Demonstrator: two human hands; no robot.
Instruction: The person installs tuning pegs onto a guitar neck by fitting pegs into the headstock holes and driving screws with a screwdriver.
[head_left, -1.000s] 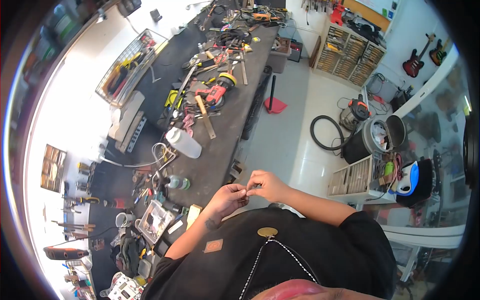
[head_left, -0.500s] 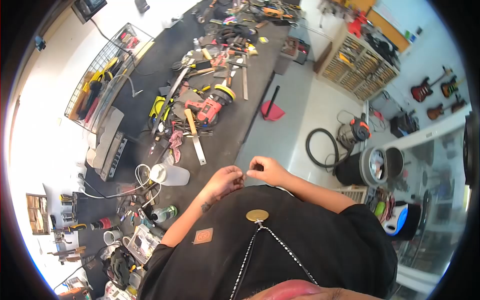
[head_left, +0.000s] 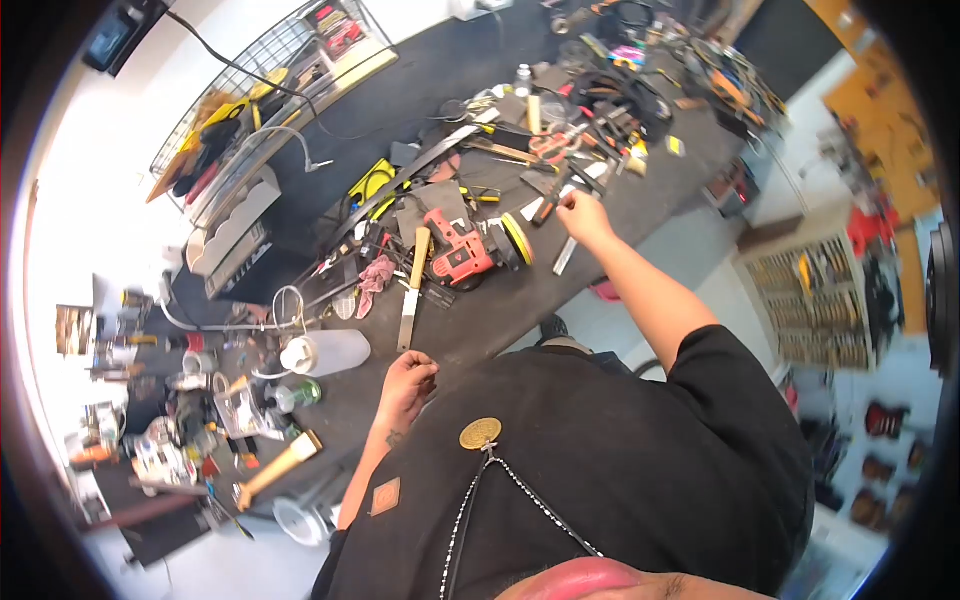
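My right hand (head_left: 588, 221) reaches over the workbench (head_left: 460, 330), its fingers pinched together beside a dark-handled tool (head_left: 546, 208). Whether they grip that tool or something smaller is hidden. Below the hand, a metal ruler (head_left: 565, 256) sticks out towards the bench edge. Close to my body, my left hand (head_left: 408, 388) hovers with curled fingers; anything inside them is out of sight. Just beyond it lies a pull saw (head_left: 409, 318) with a wooden handle. A red power sander (head_left: 464, 256) with a yellow-rimmed pad rests between the two hands.
A white plastic bottle (head_left: 335, 352) lies left of the saw. Loose tools crowd the back of the bench, with a pink cloth (head_left: 376, 277) among them. A wire basket (head_left: 245, 85) hangs on the wall. A drawer cabinet (head_left: 810, 300) stands at the right.
My hands have moved apart: the right has stretched forward to the tools on the bench, while the left stays near my body. The view has turned towards the bench.
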